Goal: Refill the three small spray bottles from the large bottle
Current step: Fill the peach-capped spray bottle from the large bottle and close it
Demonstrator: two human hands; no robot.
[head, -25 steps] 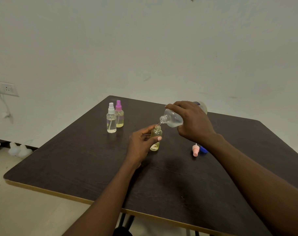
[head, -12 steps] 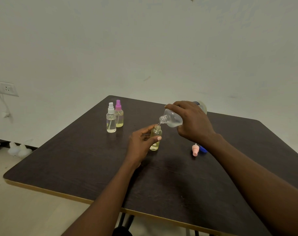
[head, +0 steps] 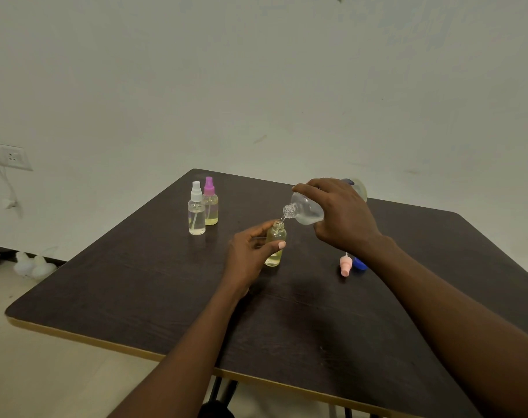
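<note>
The left hand [head: 249, 254] was clamped around an uncapped small bottle [head: 275, 244] standing on the dark table [head: 136, 297]. Just above it, the right hand [head: 341, 215] gripped the large bottle [head: 305, 211] — tipped, mouth just over the small one's neck. Near the right wrist lay a pink sprayer [head: 345, 266] and blue cap [head: 360, 263]. Beyond the left hand stood two capped spray bottles — white-topped [head: 196, 211] and purple-topped [head: 210, 203].

3 sm spray bottles [head: 276, 243] [head: 196, 213] [head: 210, 205], 1 lg bottle [head: 306, 210], 2 loose caps [head: 345, 266] [head: 360, 263], 2 hands [head: 248, 257] [head: 341, 215].
</note>
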